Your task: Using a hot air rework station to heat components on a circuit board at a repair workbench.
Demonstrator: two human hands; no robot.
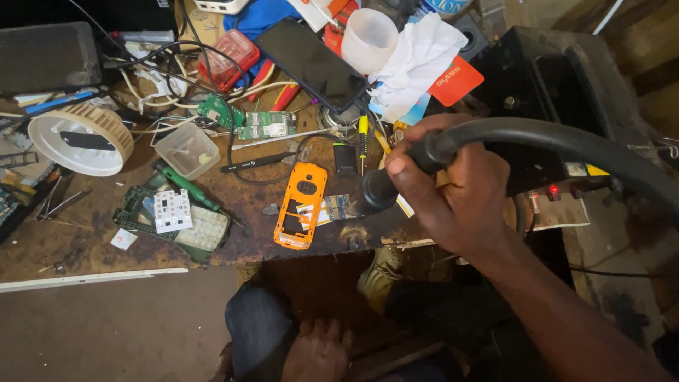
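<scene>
A: Right hand [453, 187] wrapped around black hot-air handle [396, 177], nozzle angled lower left toward small board [332, 209] beside orange phone shell [300, 205], mid-frame on worktop [85, 244].

B: Left hand [318, 350] loosely curled, empty, bottom centre, farther away.

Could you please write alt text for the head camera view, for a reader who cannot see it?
The right hand grips a black hot-air tool handle with a thick hose, its nozzle aimed at a small circuit board beside an orange phone shell on a cluttered brown workbench. The left hand rests low, on the person's lap.
</scene>
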